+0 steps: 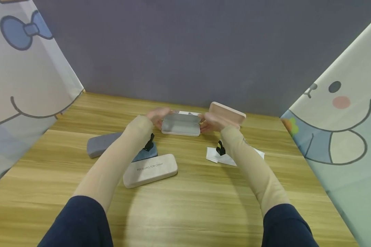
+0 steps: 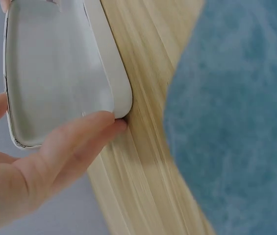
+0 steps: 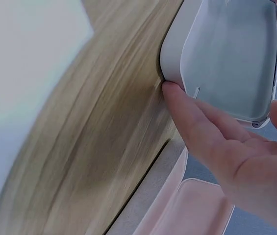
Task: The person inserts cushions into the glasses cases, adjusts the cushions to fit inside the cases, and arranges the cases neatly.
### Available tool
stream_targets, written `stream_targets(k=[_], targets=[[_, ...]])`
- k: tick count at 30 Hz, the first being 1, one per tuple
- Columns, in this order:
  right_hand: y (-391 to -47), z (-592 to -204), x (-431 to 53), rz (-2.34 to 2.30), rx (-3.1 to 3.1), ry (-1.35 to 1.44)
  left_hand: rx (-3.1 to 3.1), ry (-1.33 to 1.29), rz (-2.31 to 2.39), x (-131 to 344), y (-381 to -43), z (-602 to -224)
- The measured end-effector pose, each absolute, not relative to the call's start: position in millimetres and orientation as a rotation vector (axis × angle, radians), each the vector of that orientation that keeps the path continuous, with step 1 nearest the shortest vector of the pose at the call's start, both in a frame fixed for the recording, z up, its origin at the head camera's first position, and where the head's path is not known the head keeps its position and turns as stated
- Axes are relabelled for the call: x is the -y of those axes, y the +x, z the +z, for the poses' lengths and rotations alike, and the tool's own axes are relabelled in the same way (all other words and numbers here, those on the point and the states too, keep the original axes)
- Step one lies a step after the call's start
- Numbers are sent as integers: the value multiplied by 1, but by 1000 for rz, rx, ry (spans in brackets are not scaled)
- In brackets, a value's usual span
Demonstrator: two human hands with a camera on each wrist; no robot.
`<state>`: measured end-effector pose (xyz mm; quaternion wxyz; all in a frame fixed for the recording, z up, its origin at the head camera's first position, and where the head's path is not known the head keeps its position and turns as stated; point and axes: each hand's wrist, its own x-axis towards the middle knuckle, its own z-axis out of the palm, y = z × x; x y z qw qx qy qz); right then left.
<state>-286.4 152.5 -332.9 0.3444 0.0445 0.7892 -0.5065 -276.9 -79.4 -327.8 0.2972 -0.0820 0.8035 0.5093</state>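
A white glasses case (image 1: 180,129) with a grey lining stands open on the wooden table, near the back wall. My left hand (image 1: 158,116) holds its left end. In the left wrist view, the thumb touches the lid's edge and the fingers (image 2: 74,142) lie against the base's end. At the opposite end, my right hand (image 1: 212,122) holds the case, its fingers (image 3: 192,117) along the base corner and its thumb by the lid rim. The case's inside shows no contents. Just behind the right hand is another open glasses case (image 1: 227,113), pink inside.
Left of centre lie a dark grey case (image 1: 101,144), a blue case (image 1: 146,153) and a beige lettered case (image 1: 150,170), partly behind the left forearm. A white cloth (image 1: 214,155) lies under the right forearm. A grey wall (image 1: 179,51) bounds the table's back.
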Motion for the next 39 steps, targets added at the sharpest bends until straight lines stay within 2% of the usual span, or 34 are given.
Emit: stream_targets(k=[18,29,39], targets=[[-290,-341,-170,-1327,-2098,215,-2093,-156,1407,66,-268,-325],[-261,-324,-182,-1289,-2178,165,-2052,-71,1408,52,-258,-321],[-250,-319,-185,-1345,-2162,178,-2139,-77,1321,55,-247,-320]])
